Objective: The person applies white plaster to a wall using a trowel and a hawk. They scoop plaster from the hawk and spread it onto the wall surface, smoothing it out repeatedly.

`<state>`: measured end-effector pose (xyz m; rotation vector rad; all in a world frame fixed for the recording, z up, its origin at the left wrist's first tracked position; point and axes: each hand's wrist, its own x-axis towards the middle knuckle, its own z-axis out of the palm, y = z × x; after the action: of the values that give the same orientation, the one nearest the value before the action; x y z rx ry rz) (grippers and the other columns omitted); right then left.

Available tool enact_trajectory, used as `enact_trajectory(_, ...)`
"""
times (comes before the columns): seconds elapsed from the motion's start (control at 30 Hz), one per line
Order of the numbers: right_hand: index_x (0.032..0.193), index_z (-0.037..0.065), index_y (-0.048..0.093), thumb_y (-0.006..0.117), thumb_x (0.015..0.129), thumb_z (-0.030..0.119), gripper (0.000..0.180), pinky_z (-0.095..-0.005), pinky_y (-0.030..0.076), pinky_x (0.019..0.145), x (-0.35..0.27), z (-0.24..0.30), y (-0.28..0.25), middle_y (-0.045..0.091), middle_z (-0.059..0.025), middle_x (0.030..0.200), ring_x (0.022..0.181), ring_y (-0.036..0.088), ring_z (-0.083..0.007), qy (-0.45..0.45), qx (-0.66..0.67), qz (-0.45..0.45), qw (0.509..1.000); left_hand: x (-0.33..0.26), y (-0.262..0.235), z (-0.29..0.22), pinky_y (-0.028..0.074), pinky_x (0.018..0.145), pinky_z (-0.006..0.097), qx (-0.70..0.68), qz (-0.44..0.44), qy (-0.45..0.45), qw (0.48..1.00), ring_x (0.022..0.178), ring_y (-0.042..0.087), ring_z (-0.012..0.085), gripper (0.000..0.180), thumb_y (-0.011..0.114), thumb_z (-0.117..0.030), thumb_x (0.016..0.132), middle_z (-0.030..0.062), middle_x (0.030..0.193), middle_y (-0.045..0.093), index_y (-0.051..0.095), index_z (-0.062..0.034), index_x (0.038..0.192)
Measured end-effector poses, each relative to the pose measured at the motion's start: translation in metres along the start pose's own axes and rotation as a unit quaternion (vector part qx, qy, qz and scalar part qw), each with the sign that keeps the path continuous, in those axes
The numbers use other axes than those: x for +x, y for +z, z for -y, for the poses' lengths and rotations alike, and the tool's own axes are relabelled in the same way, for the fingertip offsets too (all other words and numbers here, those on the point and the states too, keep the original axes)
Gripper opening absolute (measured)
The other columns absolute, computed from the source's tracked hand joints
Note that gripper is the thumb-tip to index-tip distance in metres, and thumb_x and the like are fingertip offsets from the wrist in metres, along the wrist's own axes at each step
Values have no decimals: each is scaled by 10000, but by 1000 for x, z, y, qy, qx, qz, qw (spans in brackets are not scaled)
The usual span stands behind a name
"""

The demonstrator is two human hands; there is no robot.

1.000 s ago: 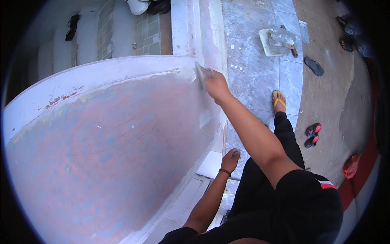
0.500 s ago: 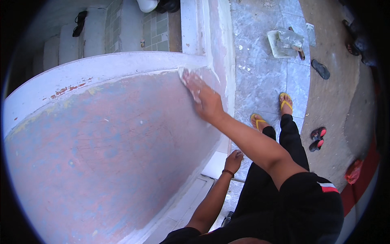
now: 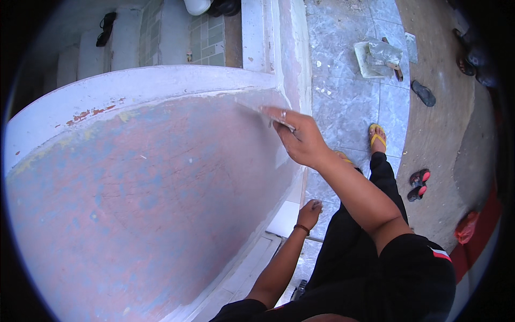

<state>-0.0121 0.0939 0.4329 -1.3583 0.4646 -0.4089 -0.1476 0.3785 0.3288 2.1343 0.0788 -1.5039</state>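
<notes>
First, we log the left hand (image 3: 309, 214), fingers curled inward; we cannot tell whether it holds anything. Farther out, the right hand (image 3: 304, 140) is closed around a trowel (image 3: 252, 108), blurred, at the upper part of the wall (image 3: 145, 198), below the white ledge (image 3: 177, 79); contact unclear. Beyond, we note a tray (image 3: 361, 60) on the tiles (image 3: 343, 104) and, past them, a slipper (image 3: 423, 93).

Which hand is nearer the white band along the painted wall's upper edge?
Right. The right hand, gripping a flat tool, is just below the right end of the white band in view; the left hand is much lower, farther from it.
</notes>
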Motion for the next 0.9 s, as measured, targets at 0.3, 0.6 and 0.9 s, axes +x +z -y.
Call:
enact_trajectory(0.3,1349,129,584,550,810,-97,585,-363,456,1051,-30,12,24,559,-84,1404,1294,533,-301,-230,-23,22,973,2,-7,0,544,805,315,129,-25,57,990,881,715,211,304,605,-217,954,149,1008,718,630,14,1151)
enact_trajectory(0.6,1329,141,611,538,839,-54,532,-330,472,1022,35,-18,-3,620,-117,1322,1204,605,-271,-69,-5,-68,995,9,-8,-1,541,848,314,-15,0,7,1000,950,704,219,306,564,-175,973,170,1091,696,599,47,1182)
enact_trajectory(0.9,1279,82,626,547,812,-132,520,-344,467,1024,-21,-54,-6,639,-128,1285,1189,615,-290,-68,-43,-58,995,10,-6,0,541,842,313,11,14,-21,1000,934,705,206,300,562,-168,970,165,1087,697,605,46,1176)
